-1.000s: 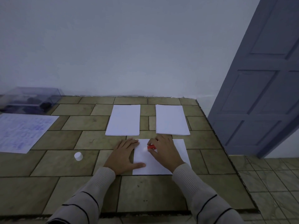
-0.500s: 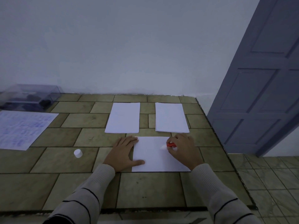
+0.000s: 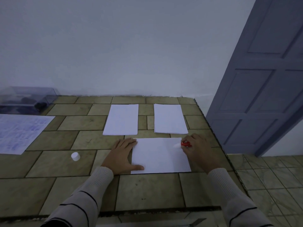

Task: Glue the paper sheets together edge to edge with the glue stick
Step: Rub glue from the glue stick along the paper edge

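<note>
White rectangular paper sheet (image 3: 160,156) lies crosswise on the olive stone-tiled surface (image 3: 147,190), nearest the person. The left hand (image 3: 122,155) lies flat at the sheet's left edge, its fingers (image 3: 129,141) straight and close together, reaching the far left corner, and its thumb presses on the sheet's near left part. The right hand (image 3: 199,150) has its fingers curled round a red glue stick (image 3: 185,144), whose white tip points left and meets the sheet close to its far right corner.

Beyond lie two more white sheets, side by side but apart: the left far sheet (image 3: 122,119) and the right far sheet (image 3: 169,118). A small white round cap (image 3: 75,156) stands left of the left hand, apart from it. A large blue-printed sheet (image 3: 18,131) lies at the left edge, with a clear plastic box (image 3: 27,99) behind it. A blue-grey panelled door (image 3: 262,87) stands at the right.
</note>
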